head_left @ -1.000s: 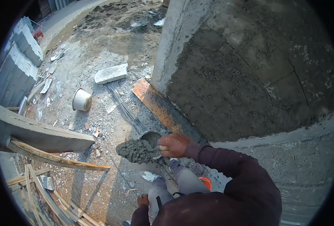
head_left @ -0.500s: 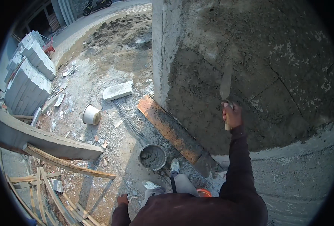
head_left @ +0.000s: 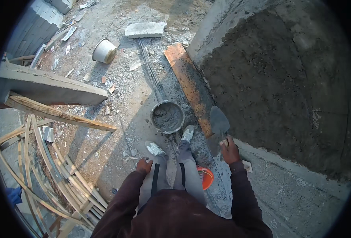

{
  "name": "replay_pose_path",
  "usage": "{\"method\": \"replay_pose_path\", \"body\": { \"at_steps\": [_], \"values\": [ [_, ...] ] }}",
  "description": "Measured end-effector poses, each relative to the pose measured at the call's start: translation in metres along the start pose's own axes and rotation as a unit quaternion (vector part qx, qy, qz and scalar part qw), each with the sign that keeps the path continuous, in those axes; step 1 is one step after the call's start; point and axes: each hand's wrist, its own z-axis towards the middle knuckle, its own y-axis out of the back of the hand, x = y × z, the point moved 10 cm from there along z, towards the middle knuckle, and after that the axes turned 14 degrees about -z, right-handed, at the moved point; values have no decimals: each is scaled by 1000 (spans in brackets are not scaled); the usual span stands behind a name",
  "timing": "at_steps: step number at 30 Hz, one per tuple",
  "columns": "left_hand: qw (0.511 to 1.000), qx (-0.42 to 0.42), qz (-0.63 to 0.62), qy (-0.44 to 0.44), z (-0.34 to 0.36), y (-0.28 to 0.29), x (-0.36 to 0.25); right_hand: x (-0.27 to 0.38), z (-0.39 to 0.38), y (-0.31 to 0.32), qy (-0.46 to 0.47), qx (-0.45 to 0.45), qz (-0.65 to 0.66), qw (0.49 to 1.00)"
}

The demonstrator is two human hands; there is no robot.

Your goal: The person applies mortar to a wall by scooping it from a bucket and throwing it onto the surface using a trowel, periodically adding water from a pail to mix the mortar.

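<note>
My right hand [head_left: 229, 150] is closed around the handle of a trowel [head_left: 219, 119], its broad grey blade pointing away from me. The blade hovers over the near end of a rusty, mortar-spattered board [head_left: 187, 85], beside the wall's foot; whether it touches is unclear. Dark wet mortar [head_left: 266, 87] covers the wall on the right. My left hand [head_left: 145, 165] is loosely closed beside my left thigh, with nothing visible in it. Just ahead of my shoes stands a round bucket [head_left: 168, 131] with grey mortar inside.
An orange bucket [head_left: 210, 178] stands by my right leg. Farther off are a tilted white bucket [head_left: 104, 51], a pale block [head_left: 145, 30] and thin metal rods [head_left: 151, 71]. On the left, wooden strips [head_left: 42, 154] lie near a low concrete beam [head_left: 60, 85]. Rubble litters the ground.
My right hand and the trowel have come down from the mortared wall toward the board. My view has tilted lower, and my left hand has moved in nearer my thigh.
</note>
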Motion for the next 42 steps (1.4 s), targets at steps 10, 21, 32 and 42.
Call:
{"method": "replay_pose_path", "body": {
  "at_steps": [10, 21, 32, 42],
  "values": [
    [989, 58, 28, 130, -2, -74, 128, 41, 280, -433, 57, 158, -432, 886],
    [983, -23, -78, 163, -14, -77, 154, 72, 255, -625, -72, 167, -53, 982],
    [993, -15, -50, 105, -9, -65, 131, 79, 184, -410, -30, 84, -145, 985],
    [993, -103, -13, 64, -94, 16, 152, 291, -18, 42, 319, 76, -113, 938]
  ]
}}
